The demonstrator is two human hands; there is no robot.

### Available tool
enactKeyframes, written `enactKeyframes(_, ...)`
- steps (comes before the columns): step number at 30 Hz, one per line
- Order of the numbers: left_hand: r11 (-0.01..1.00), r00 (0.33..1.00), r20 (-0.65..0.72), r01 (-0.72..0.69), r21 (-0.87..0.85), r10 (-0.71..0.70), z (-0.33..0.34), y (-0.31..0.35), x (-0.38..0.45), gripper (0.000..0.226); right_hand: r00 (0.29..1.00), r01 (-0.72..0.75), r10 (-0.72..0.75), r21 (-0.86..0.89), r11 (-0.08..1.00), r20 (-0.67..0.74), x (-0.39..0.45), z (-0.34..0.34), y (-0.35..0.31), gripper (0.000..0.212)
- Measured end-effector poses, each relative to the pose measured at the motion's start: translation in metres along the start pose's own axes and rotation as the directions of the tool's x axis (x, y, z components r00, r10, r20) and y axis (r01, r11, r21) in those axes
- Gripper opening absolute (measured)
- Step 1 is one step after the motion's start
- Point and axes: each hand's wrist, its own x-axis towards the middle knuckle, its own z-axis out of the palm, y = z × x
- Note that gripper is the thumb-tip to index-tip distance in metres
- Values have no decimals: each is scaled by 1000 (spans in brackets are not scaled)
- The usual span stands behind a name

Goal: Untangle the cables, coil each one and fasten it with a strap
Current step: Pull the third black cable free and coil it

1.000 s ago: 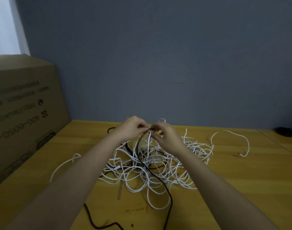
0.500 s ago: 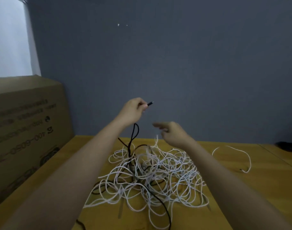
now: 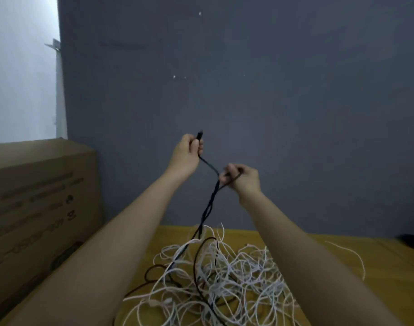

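**Black cable held up between both hands above the tangle**

Black cable (image 3: 207, 208), thin and round, is what we hold in both hands, high above the heap. Our left hand (image 3: 186, 153) has its fingers curled tight round the cable close to its end, and the dark plug tip (image 3: 199, 134) pokes up out of the top of that grip. From under the left hand the cable runs down and rightward to our right hand (image 3: 241, 178), whose fingers are curled round it as well, lower than the left and just beside it. At the right hand the cable bends, and two black strands drop together, close alongside one another, down into the pile.

Below our forearms lies the tangled heap of thin white cables (image 3: 225, 278), with black loops threaded through it, spread over the yellow wooden worktop (image 3: 377, 267). One loose white strand (image 3: 356, 257) curves away to the right of the heap. A small dark object (image 3: 410, 240), too dim to identify, sits at the far right edge of the worktop. On the left stands a large brown cardboard box (image 3: 36, 208) with printed markings on its side. Behind everything rises a flat grey-blue wall (image 3: 248, 90).
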Motion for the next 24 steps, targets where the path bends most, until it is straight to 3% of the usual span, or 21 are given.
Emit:
enactKeyframes(3,998,998,-60,-31,-59,28,-7,20,21,15,980,196,-183,211,958,-78,18,1,-55,12)
enactKeyframes(4,997,997,-55,-49,-67,46,-9,23,25,13,964,265,-255,208,942,-72,22,-3,-65,12)
enactKeyframes(7,992,999,-2,-39,-123,39,-5,15,20,12,936,352,-352,-115,929,24,13,-22,-60,19)
enactKeyframes(9,983,999,36,20,-181,-13,4,-2,6,15,969,244,-226,-219,945,103,2,-44,-24,27)
enactKeyframes(10,980,997,62,53,-191,-42,9,-12,-3,15,987,114,-89,-198,974,133,-6,-58,-3,28)
enactKeyframes(12,986,986,140,104,-133,-86,21,-31,-22,11,959,-195,217,-136,971,179,-24,-80,34,23)
enactKeyframes(14,985,968,221,142,-103,-117,33,-46,-40,9,920,-307,351,-234,922,176,-41,-95,63,28)
enactKeyframes(17,972,945,301,180,-153,-127,48,-54,-60,13,970,-34,170,-590,806,176,-56,-95,77,43)
enactKeyframes(18,971,936,330,181,-158,-121,51,-52,-64,15,977,55,89,-628,776,195,-56,-90,77,46)
enactKeyframes(21,970,911,406,161,-183,-74,58,-43,-73,16,969,138,24,-621,772,245,-57,-73,74,45)
enactKeyframes(24,941,899,436,182,-287,-41,59,-36,-78,16,983,110,3,-598,794,186,-56,-62,80,18)
